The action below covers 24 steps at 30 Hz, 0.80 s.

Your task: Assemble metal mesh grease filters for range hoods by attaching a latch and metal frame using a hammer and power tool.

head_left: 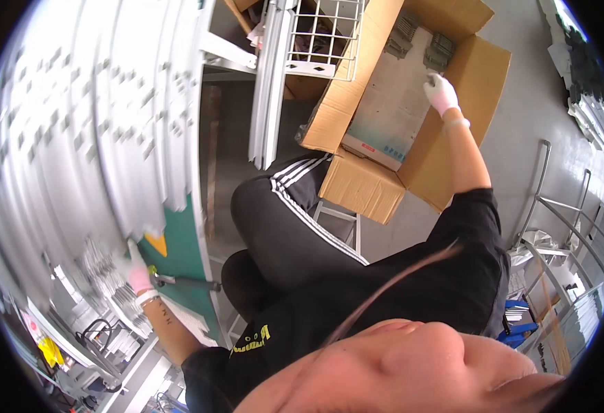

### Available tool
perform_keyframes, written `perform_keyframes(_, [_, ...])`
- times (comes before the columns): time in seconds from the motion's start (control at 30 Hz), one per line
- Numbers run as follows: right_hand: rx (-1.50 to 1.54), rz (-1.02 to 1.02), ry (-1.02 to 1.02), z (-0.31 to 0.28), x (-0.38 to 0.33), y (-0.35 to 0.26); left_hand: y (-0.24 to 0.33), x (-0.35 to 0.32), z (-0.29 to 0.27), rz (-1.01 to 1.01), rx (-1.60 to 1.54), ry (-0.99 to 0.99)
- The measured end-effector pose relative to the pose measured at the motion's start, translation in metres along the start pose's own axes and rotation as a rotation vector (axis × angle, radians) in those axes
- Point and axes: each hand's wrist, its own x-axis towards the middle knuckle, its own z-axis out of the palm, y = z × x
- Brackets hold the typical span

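My right hand (441,93), in a white glove, reaches over an open cardboard box (478,79). Its fingers are curled together, and what they hold, if anything, is too small to make out. Stacks of grey parts (440,51) lie in the box just beyond that hand, on a flat whitish sheet or package (390,113). At the left, my left hand (137,272), also gloved, is by the lower ends of many long silver-white profiles (137,158) on a green-topped table (190,244). Blur hides its fingers, so its grip cannot be told.
A dark-handled tool (185,282) and a yellow triangular piece (155,243) lie on the green surface near my left hand. Between table and box stand upright metal profiles (269,103) and a white wire basket (324,34). Metal tube frames (543,186) stand at the right.
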Motion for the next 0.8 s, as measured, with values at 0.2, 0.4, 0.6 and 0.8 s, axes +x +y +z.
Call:
perform_keyframes(0.2, [-0.626, -0.044, 0.186, 0.054, 0.097, 0.043, 0.062, -0.051, -0.020, 0.224, 0.004, 0.174])
perform_keyframes(0.4, [-0.685, -0.052, 0.286, 0.071, 0.145, 0.066, 0.169, -0.110, -0.014, 0.083, -0.238, -0.058])
perform_keyframes(0.6, [-0.663, 0.010, 0.244, 0.059, 0.167, 0.068, 0.162, -0.113, -0.005, -0.189, -0.564, -0.152])
perform_keyframes(0.8, [-0.760, 0.091, 0.366, 0.002, 0.170, 0.040, 0.144, -0.116, -0.012, -0.148, -0.776, -0.323])
